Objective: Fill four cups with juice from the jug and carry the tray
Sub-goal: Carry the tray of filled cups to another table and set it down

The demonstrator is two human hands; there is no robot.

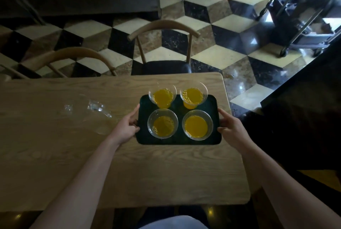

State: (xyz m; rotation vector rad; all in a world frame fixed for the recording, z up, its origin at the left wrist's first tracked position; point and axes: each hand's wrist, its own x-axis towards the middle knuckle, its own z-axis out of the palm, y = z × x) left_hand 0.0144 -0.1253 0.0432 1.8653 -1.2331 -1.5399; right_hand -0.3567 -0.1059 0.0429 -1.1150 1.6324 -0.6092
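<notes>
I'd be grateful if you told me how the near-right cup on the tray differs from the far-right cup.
The near-right cup shows a smooth juice surface; the far-right cup is covered with bubbles. The near-right cup is seen straight from above, a plain circle; the far-right cup shows its tapering side, with juice visible through the wall. The near-right cup sits beside the right hand; the far-right cup sits at the tray far edge. Both are clear and hold orange juice.

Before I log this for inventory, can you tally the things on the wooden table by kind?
Clear plastic cups of orange juice: 4
Dark rectangular tray: 1
Clear glass jug lying on its side: 1
Total: 6
</notes>
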